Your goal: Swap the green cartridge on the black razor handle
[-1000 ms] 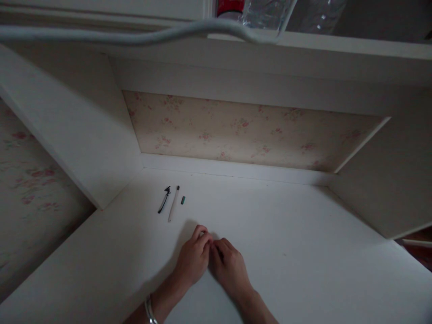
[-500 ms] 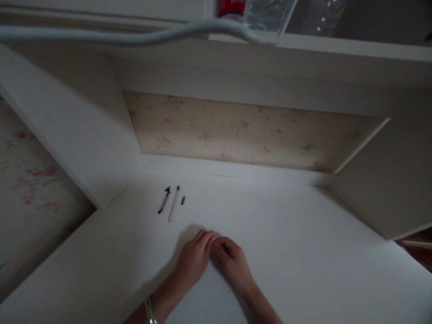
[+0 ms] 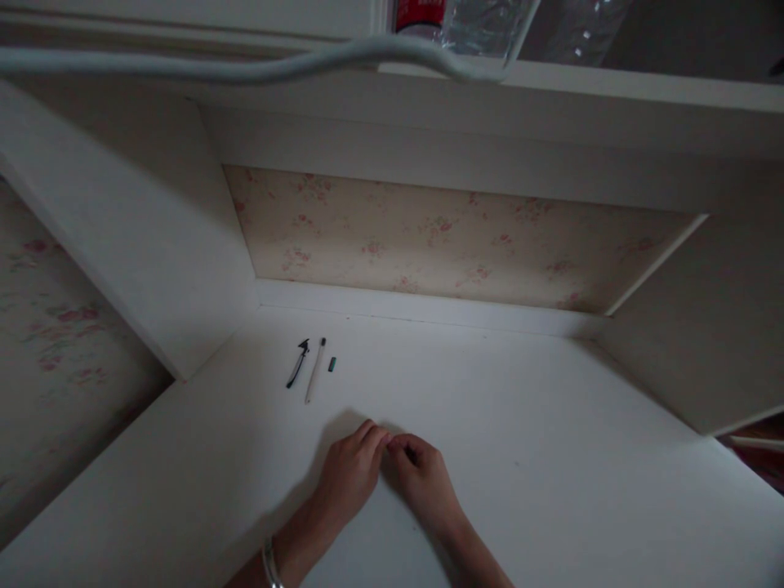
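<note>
My left hand and my right hand meet at the fingertips low over the white desktop. Both are closed, thumbs and fingers pinched together; whatever sits between them, if anything, is hidden or too small to name. Beyond my left hand lie three small things side by side: a razor with a black head, a slim white stick with a dark tip that looks like a toothbrush, and a short dark green piece like a small battery. Neither hand touches these.
White side panels and a back ledge enclose the desktop, with flowered wallpaper behind. Overhead runs a shelf holding a clear container and a red-labelled item. A pale cable hangs across the top.
My fingertips have shifted very slightly, still pinched together at the same spot. The three things on the desktop have not moved.
</note>
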Demonstrator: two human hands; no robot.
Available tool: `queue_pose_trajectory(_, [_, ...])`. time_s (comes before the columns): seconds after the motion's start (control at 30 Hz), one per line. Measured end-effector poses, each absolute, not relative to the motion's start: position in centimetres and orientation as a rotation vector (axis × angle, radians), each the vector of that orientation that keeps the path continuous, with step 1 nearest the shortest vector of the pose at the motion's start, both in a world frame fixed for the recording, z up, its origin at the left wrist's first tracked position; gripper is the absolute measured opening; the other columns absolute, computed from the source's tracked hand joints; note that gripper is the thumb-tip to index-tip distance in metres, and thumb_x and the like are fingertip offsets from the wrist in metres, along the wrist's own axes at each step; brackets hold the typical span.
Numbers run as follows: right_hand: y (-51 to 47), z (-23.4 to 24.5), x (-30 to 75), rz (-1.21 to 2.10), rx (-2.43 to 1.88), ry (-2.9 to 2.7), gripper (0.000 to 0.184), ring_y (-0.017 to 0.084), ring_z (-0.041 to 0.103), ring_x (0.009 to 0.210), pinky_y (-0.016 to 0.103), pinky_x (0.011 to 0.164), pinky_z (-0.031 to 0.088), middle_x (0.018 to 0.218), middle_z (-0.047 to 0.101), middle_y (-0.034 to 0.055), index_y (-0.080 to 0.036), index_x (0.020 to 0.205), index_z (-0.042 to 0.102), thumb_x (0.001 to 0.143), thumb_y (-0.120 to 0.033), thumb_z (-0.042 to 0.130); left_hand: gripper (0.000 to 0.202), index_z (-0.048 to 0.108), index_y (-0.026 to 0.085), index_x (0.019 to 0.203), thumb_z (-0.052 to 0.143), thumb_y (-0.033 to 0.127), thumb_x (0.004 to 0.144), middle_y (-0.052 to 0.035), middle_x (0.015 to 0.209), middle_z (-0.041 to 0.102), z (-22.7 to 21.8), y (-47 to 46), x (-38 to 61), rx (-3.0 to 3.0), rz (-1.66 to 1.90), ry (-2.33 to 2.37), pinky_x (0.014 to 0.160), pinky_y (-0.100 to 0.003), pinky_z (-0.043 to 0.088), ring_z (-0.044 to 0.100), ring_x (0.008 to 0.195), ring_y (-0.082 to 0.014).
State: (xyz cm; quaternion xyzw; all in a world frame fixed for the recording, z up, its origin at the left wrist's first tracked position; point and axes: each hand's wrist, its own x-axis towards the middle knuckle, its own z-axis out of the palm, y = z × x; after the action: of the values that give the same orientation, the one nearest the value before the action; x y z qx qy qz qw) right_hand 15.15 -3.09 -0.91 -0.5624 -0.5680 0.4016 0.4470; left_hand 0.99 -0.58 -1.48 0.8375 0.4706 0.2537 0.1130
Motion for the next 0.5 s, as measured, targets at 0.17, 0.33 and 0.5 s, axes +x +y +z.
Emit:
queue_pose_trajectory(0.17, [-3.27,-0.62,14.98,0.959,-1.427,-1.414,0.027,0.019,0.057,0.068,0.025,0.06,0.042,0.072,0.067,0.0039,-0.015,0.077,0.069,0.083,-0.029,0.047,0.02,0.056,0.022,0.093,0.037,0.017,0.092,-0.0021,0.088,0.062,-1.32,-0.72,1.11,2.487,0.721,1.392,0.067,-0.025,0.047,0.062,0.078,-0.0157])
queue_pose_trajectory(0.33, [-3.32,-0.47,14.91,0.921,-1.458,-1.425,0.025,0.019,0.059,0.069,0.025,0.062,0.043,0.073,0.068,0.0035,-0.015,0.077,0.07,0.081,-0.024,0.046,0.019,0.056,0.022,0.092,0.039,0.016,0.091,-0.0018,0.087,0.062,-1.17,-0.96,1.22,2.509,0.687,1.395,0.062,-0.024,0.046,0.062,0.074,-0.0155])
queue_pose_trajectory(0.5, [-3.37,-0.34,14.86,0.888,-1.464,-1.436,0.024,0.017,0.059,0.067,0.024,0.063,0.042,0.072,0.068,0.0018,-0.017,0.076,0.07,0.079,-0.019,0.046,0.019,0.057,0.022,0.091,0.039,0.015,0.09,-0.0018,0.088,0.062,-0.94,-1.08,1.28,2.499,0.691,1.381,0.063,-0.024,0.045,0.061,0.073,-0.0145])
